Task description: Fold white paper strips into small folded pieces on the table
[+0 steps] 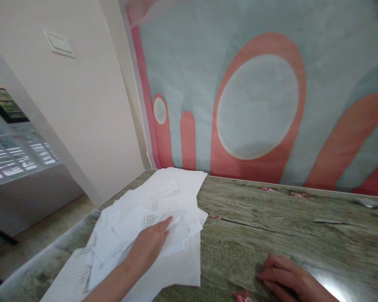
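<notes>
My left hand [149, 243] lies on top of a spread pile of white paper sheets [184, 268] on the left of the table. Its fingers reach forward over the upper sheets, touching near a crumpled piece of paper [179, 222]. Some sheets carry lines of printed text, too small to read. They overlap loosely at different angles, and my forearm covers part of the pile. My right hand [285, 277] rests on the wooden tabletop near the front right, apart from the papers. Its fingers are loosely bent with nothing seen in them.
The wood-patterned table [239, 235] meets a wall covering [258, 105] with red and grey-green shapes. Small red-and-white scraps [243, 295] dot the tabletop. A pale crumpled strip [376, 205] lies at the far right. A switch plate [59, 43] is on the left wall.
</notes>
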Available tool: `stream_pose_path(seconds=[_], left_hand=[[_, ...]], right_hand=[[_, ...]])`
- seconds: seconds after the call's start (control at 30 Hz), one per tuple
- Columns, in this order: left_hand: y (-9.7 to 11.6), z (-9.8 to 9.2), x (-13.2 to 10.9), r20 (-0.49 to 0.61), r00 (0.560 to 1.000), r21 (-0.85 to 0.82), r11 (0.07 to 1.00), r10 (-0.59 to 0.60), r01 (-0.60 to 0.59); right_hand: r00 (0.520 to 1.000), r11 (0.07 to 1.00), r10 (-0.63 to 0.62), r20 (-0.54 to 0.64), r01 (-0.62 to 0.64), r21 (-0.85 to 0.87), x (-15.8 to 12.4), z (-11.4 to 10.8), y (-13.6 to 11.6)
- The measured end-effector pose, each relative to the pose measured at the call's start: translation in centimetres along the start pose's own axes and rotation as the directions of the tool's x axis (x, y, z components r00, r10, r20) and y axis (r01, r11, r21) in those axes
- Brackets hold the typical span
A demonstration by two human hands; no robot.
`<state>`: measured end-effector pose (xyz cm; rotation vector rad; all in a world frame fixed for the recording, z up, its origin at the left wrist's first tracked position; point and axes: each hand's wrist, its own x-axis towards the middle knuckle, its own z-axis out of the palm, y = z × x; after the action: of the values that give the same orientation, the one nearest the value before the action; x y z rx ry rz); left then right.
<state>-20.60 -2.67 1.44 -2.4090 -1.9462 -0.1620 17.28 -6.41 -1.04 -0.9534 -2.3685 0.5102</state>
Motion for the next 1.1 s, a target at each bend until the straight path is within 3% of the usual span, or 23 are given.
stream_pose_path(seconds=[0.1, 0.2, 0.3, 0.43, 0.53, 0.6, 0.7, 0.77, 0.83, 0.9, 1.0, 1.03, 1.1], left_hand=[[-0.6, -0.8, 0.6, -0.01, 1.0, -0.007, 1.0, 0.008, -0.009], [0.4, -2.5, 1.4, -0.07, 0.997, -0.069, 0.997, 0.024, -0.029], [3.8, -4.5, 2.1, -0.06, 0.997, -0.245, 0.968, 0.039, -0.052], [9.7, -6.1, 3.1, 0.044, 0.974, -0.499, 0.849, 0.224, -0.173], [13.2, -5.6, 4.3, 0.126, 0.912, -0.679, 0.704, 0.391, -0.209], [14.9, -4.6, 5.3, 0.232, 0.813, -0.758, 0.623, 0.534, -0.193], [16.5, -2.6, 6.6, 0.311, 0.707, -0.797, 0.58, 0.635, -0.17], [17.1, -1.3, 7.2, 0.284, 0.681, -0.809, 0.551, 0.675, -0.208], [17.5, -0.2, 7.4, 0.274, 0.71, -0.806, 0.557, 0.649, -0.198], [17.7, 0.4, 7.3, 0.254, 0.779, -0.795, 0.582, 0.573, -0.17], [18.1, 0.5, 6.5, 0.082, 0.892, -0.732, 0.635, 0.444, -0.249], [18.2, 0.4, 6.2, 0.019, 0.903, -0.696, 0.654, 0.429, -0.296], [18.4, 0.3, 5.5, -0.006, 0.891, -0.635, 0.687, 0.454, -0.355]], right_hand=[[1.0, 1.0, 0.023, 0.009, -0.023, -0.002, 0.0, 0.0, -0.1], [0.999, 0.999, 0.038, 0.03, -0.037, -0.01, 0.1, -0.1, -0.2], [0.998, 0.998, 0.049, 0.042, -0.048, -0.029, 0.0, -0.1, -0.1], [0.997, 0.993, 0.04, -0.063, -0.047, -0.107, -0.8, 0.4, 1.0], [0.978, 0.972, 0.0, -0.211, -0.049, -0.229, -1.5, 0.7, 2.1], [0.968, 0.952, -0.064, -0.241, -0.013, -0.306, -1.8, 0.4, 2.4], [0.967, 0.916, -0.175, -0.187, 0.09, -0.391, -1.6, -0.5, 2.3], [0.966, 0.902, -0.222, -0.132, 0.152, -0.404, -1.4, -1.1, 2.1], [0.971, 0.905, -0.21, -0.111, 0.15, -0.398, -1.2, -1.4, 2.1], [0.978, 0.913, -0.174, -0.119, 0.115, -0.393, -1.1, -1.4, 2.3], [0.984, 0.936, -0.093, -0.151, 0.034, -0.35, -1.2, -1.1, 2.8], [0.986, 0.945, -0.059, -0.157, 0.005, -0.326, -1.3, -1.0, 3.0], [0.988, 0.96, 0.007, -0.155, -0.05, -0.275, -1.3, -0.8, 3.4]])
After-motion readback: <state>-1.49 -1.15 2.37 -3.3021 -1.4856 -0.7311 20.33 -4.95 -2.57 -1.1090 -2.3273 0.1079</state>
